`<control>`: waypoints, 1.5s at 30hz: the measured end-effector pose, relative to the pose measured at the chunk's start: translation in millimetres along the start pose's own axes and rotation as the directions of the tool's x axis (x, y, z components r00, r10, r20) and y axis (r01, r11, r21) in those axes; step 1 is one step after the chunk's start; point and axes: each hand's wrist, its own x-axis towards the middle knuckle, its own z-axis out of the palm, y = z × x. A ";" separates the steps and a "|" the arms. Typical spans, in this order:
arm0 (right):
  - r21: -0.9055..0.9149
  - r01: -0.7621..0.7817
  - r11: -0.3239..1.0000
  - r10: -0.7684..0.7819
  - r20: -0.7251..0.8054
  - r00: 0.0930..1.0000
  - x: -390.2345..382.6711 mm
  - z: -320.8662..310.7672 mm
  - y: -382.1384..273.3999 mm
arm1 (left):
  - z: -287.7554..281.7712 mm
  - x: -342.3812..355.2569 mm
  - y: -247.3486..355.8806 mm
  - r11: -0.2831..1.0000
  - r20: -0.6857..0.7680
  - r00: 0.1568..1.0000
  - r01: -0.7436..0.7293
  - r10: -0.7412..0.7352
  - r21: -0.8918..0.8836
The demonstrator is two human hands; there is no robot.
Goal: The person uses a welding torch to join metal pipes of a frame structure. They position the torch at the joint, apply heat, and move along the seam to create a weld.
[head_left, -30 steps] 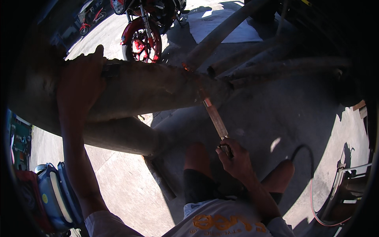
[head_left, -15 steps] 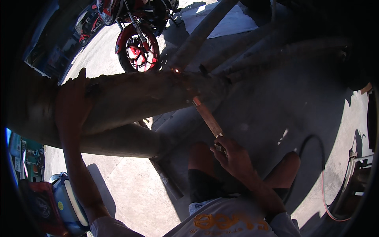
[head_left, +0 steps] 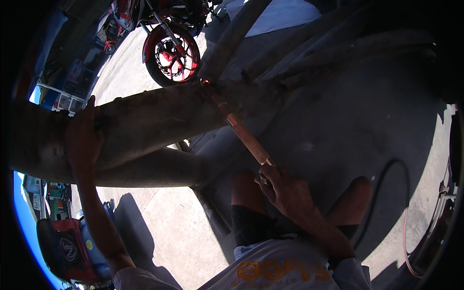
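My left hand [head_left: 85,137] lies on the left part of a thick, dull metal pipe [head_left: 145,116], its fingers stretched over the upper edge. My right hand [head_left: 287,191] is closed around the near end of a long, torch-like tool [head_left: 249,142] with a brown cylindrical sleeve and metal collars. The tool slants up and left from my hand. Its thin far end meets the pipe's top edge, where a small spot [head_left: 206,82] glows orange-red. The tool's exact kind is hard to tell in the shadow.
Thinner pipes [head_left: 237,36] branch off at the far side. A second thick pipe [head_left: 150,169] lies beneath the first. A red motorcycle [head_left: 171,55] stands beyond. A hose [head_left: 405,212] loops over the floor at right. A red and blue vehicle part [head_left: 72,246] is at lower left.
The tool's tip has moved left along the pipe to the glowing spot, which is dimmer now. My right hand has shifted slightly. My left hand stays on the pipe.
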 end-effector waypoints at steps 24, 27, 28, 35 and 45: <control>-0.063 0.010 0.998 -0.008 0.026 1.000 0.4 7.7 -10.1 | 1.3 -3.2 3.8 0.997 -0.127 0.989 -0.074 0.076 0.017; -0.068 0.018 0.998 -0.017 0.008 1.000 0.6 9.9 -8.9 | -0.5 -1.8 4.4 0.998 -0.097 0.994 -0.055 0.058 0.036; -0.060 0.015 0.998 -0.014 0.014 1.000 0.7 10.1 -8.2 | -0.8 -1.2 4.5 0.998 -0.082 0.995 -0.045 0.048 0.032; -0.030 0.004 1.000 -0.003 0.019 1.000 1.3 16.6 -1.5 | -2.4 -0.2 5.5 0.999 -0.068 0.997 -0.039 0.041 0.020; -0.084 0.026 0.996 -0.026 0.006 1.000 -0.7 19.3 3.7 | 2.4 -0.5 2.6 0.999 -0.063 0.997 -0.032 0.034 0.027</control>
